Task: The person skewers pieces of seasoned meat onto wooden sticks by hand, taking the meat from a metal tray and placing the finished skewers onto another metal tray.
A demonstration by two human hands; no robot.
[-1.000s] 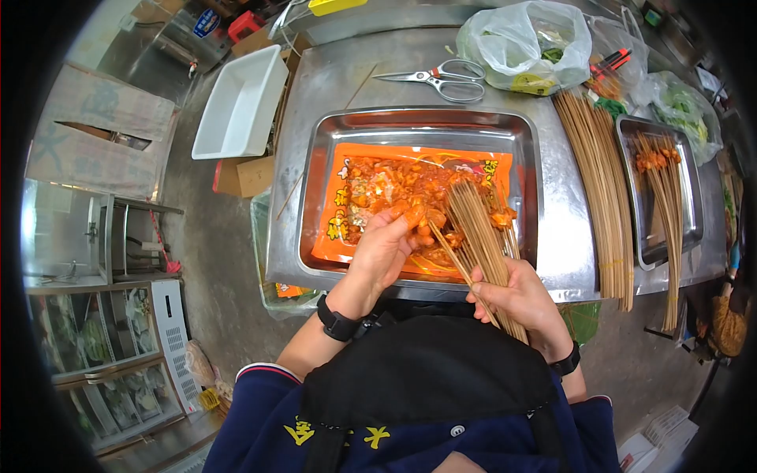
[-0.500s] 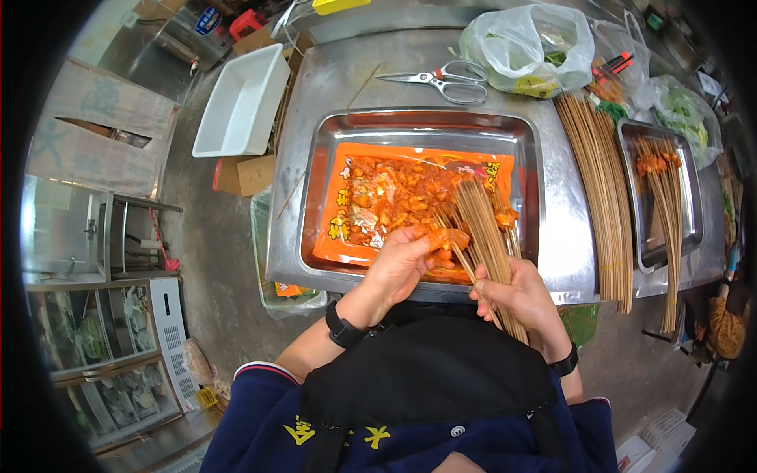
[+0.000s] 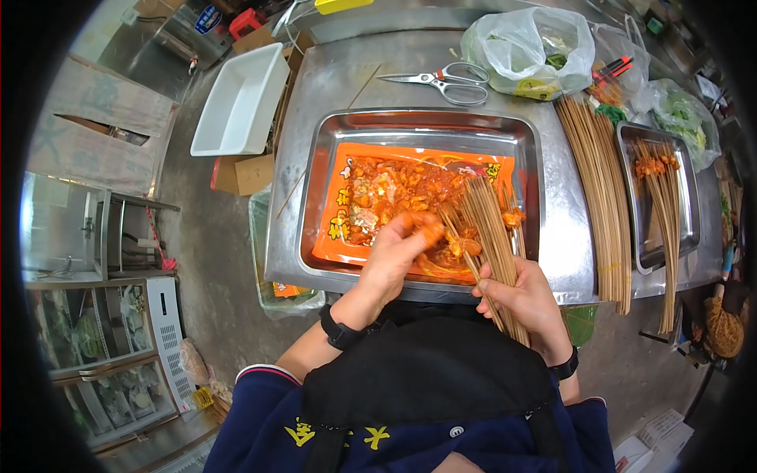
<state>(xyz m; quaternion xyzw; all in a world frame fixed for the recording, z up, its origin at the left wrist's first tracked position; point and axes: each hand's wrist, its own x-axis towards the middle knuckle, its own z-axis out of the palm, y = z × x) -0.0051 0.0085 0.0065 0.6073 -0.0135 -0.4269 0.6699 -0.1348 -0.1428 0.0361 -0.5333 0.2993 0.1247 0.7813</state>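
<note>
My right hand (image 3: 516,292) is wrapped around a thick bundle of bamboo skewers (image 3: 490,225), held tilted over the near right of a steel tray. A piece of red-sauced meat (image 3: 463,243) sits on a skewer at the bundle's left side. Just left of that piece is my left hand (image 3: 398,248), its orange-stained fingers loosely curved and apart, slightly blurred. Beneath both hands, the steel tray (image 3: 315,150) holds an orange printed bag (image 3: 331,246) with marinated meat chunks (image 3: 402,185) on it. More coated meat (image 3: 513,217) shows on skewers behind the bundle.
Scissors (image 3: 438,77) lie beyond the tray, near a plastic bag of greens (image 3: 528,51). At right are loose bamboo skewers (image 3: 603,213) and a smaller tray (image 3: 694,213) with meat skewers (image 3: 662,205). A white tub (image 3: 236,102) stands left of the steel table (image 3: 315,75).
My left hand has drawn back to the left from the skewer and loosened its fingers, leaving the meat piece on it. My right hand keeps the bundle almost in place.
</note>
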